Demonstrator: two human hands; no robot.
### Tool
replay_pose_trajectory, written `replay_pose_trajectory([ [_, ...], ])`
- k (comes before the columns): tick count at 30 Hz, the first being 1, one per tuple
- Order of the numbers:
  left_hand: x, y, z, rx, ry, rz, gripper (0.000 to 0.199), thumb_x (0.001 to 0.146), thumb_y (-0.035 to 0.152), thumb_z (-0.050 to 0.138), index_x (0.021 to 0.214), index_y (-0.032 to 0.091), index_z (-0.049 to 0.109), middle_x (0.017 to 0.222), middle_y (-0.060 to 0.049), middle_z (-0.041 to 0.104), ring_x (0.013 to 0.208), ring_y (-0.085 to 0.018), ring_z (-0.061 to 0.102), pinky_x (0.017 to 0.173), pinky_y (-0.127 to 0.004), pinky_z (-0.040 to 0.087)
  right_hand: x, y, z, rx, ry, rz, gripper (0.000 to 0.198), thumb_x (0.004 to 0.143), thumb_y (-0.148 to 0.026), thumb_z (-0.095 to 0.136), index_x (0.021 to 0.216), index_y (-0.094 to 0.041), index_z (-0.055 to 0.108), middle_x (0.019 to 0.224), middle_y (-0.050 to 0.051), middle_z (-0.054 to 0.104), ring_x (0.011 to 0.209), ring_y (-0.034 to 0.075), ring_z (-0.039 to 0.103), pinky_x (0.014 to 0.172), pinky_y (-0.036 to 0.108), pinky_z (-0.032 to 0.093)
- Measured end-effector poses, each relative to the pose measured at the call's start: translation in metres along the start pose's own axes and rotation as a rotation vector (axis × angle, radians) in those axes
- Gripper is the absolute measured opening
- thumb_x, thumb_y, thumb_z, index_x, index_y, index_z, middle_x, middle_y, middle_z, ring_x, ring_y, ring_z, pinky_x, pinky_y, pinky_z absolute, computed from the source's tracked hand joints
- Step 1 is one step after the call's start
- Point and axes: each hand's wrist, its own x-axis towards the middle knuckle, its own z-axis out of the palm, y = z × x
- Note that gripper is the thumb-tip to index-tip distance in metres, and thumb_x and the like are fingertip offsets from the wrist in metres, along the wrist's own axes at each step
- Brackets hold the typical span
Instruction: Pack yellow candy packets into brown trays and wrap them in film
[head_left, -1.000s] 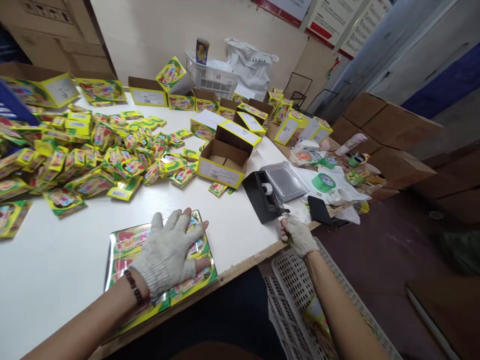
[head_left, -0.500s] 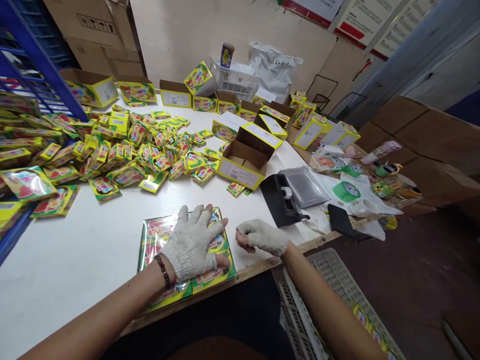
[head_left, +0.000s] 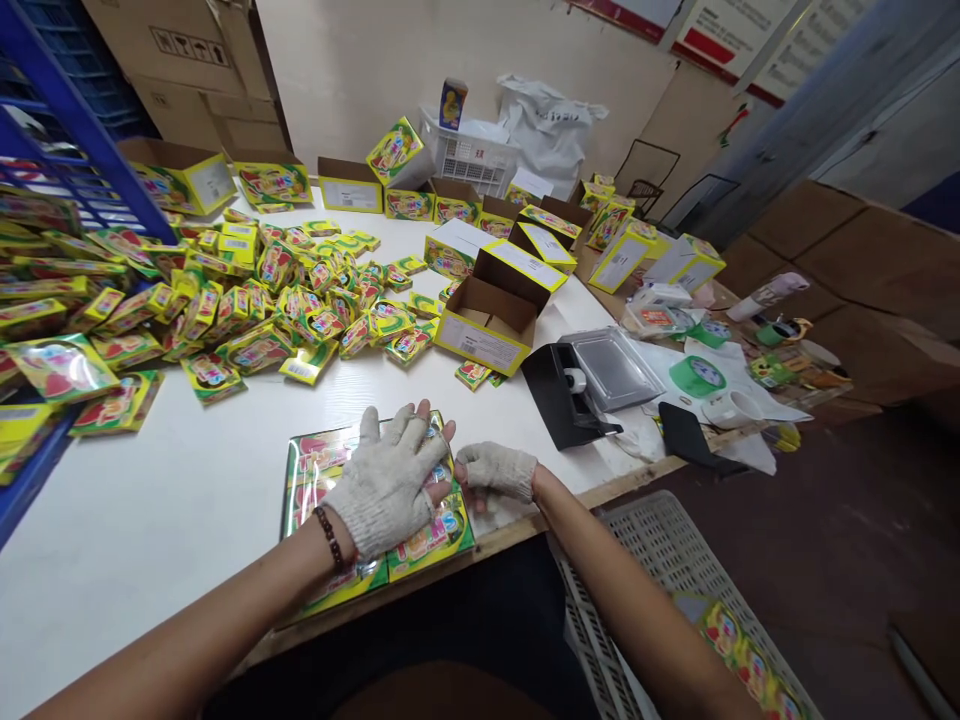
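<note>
My left hand (head_left: pixel 391 478), in a white fingerless work glove, lies flat with its fingers spread on a clear-covered tray (head_left: pixel 306 462). Yellow and green printed packets (head_left: pixel 426 540) fill the tray in rows beneath the clear surface. At the tray's right edge is my right hand (head_left: pixel 499 472), gloved the same way, its fingers curled in a pinch. Whatever is in those fingertips, if anything, is too small to make out. A black tape dispenser (head_left: pixel 559 400) stands beyond the right hand, beside an upturned clear plastic tray (head_left: pixel 611 365).
Loose printed packets (head_left: pixel 300 310) heap across the table's far left. An open carton (head_left: pixel 487 330) stands mid-table, with more cartons (head_left: pixel 349 187) along the wall. Green tape (head_left: pixel 697 375) lies at right. A white plastic basket (head_left: pixel 667 540) sits below the table's edge.
My right hand has moved left, from apart from the tray to its right edge. The left hand stays spread on the tray.
</note>
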Motion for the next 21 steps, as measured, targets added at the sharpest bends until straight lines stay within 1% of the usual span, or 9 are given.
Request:
replay_pose_trajectory([
  [4,-0.018,-0.002,-0.009,-0.078,-0.056,0.248,0.052,0.092,0.047,0.044,0.139,0.025,0.045,0.146,-0.012,0.046,0.134,-0.037,0.037,0.107,-0.070,0.017,-0.003,0.019,0.013,0.020,0.046,0.074,0.048,0.071,-0.063,0.064,0.085,-0.018,0.055,0.057,-0.004,0.059,0.041,0.009,0.053,0.035,0.018,0.041],
  [7,-0.046,-0.010,-0.021,-0.131,-0.093,0.381,0.051,0.088,0.049,0.048,0.136,0.029,0.048,0.142,-0.006,0.051,0.133,-0.034,0.040,0.111,-0.066,0.013,-0.023,0.021,0.015,-0.085,0.232,0.106,0.030,0.075,-0.045,0.066,0.080,-0.020,0.051,0.054,-0.005,0.058,0.041,0.009,0.053,0.034,0.018,0.039],
  [9,-0.069,-0.018,-0.025,-0.122,-0.052,0.414,0.046,0.088,0.043,0.051,0.132,0.030,0.051,0.139,-0.003,0.054,0.134,-0.029,0.041,0.116,-0.058,0.010,-0.049,0.015,0.000,-0.158,0.385,0.047,0.023,0.076,-0.040,0.063,0.077,-0.020,0.051,0.055,-0.005,0.058,0.042,0.009,0.053,0.036,0.018,0.038],
  [11,-0.090,-0.026,-0.021,-0.118,0.043,0.406,0.042,0.089,0.032,0.047,0.131,0.031,0.053,0.136,0.000,0.057,0.134,-0.023,0.042,0.119,-0.050,0.010,-0.082,0.009,-0.029,-0.204,0.637,-0.133,0.024,0.078,-0.042,0.059,0.075,-0.020,0.053,0.058,-0.004,0.057,0.044,0.008,0.051,0.039,0.018,0.036],
  [13,-0.104,-0.032,-0.010,-0.156,0.163,0.368,0.041,0.090,0.026,0.042,0.129,0.030,0.055,0.132,0.001,0.060,0.133,-0.022,0.043,0.119,-0.048,0.015,-0.115,0.007,-0.067,-0.238,1.022,-0.314,0.030,0.079,-0.049,0.055,0.073,-0.020,0.053,0.058,-0.003,0.054,0.046,0.008,0.048,0.041,0.019,0.036],
  [15,-0.105,-0.036,0.002,-0.175,0.235,0.366,0.040,0.090,0.025,0.040,0.125,0.029,0.058,0.131,0.000,0.062,0.132,-0.024,0.044,0.118,-0.049,0.020,-0.140,0.010,-0.103,-0.322,1.336,-0.355,0.037,0.079,-0.055,0.050,0.075,-0.019,0.057,0.059,-0.001,0.053,0.049,0.010,0.047,0.043,0.022,0.038],
  [16,-0.101,-0.037,0.008,-0.151,0.251,0.382,0.039,0.089,0.024,0.042,0.123,0.029,0.060,0.131,0.000,0.061,0.131,-0.025,0.045,0.117,-0.049,0.021,-0.146,0.013,-0.118,-0.379,1.399,-0.324,0.041,0.079,-0.058,0.047,0.075,-0.019,0.060,0.060,0.000,0.053,0.051,0.012,0.048,0.045,0.023,0.039],
  [19,-0.076,-0.033,0.017,-0.021,0.276,0.390,0.040,0.085,0.018,0.048,0.122,0.025,0.060,0.131,-0.002,0.062,0.125,-0.027,0.049,0.114,-0.050,0.024,-0.146,0.023,-0.145,-0.517,1.313,-0.220,0.054,0.081,-0.061,0.036,0.070,-0.018,0.065,0.066,0.007,0.060,0.057,0.015,0.054,0.048,0.026,0.044],
  [21,-0.055,-0.026,0.019,0.014,0.307,0.312,0.041,0.083,0.016,0.050,0.122,0.021,0.060,0.128,-0.006,0.063,0.121,-0.030,0.052,0.110,-0.054,0.028,-0.135,0.028,-0.150,-0.569,1.253,-0.229,0.052,0.079,-0.062,0.039,0.066,-0.019,0.066,0.072,0.009,0.066,0.062,0.017,0.058,0.053,0.028,0.047],
])
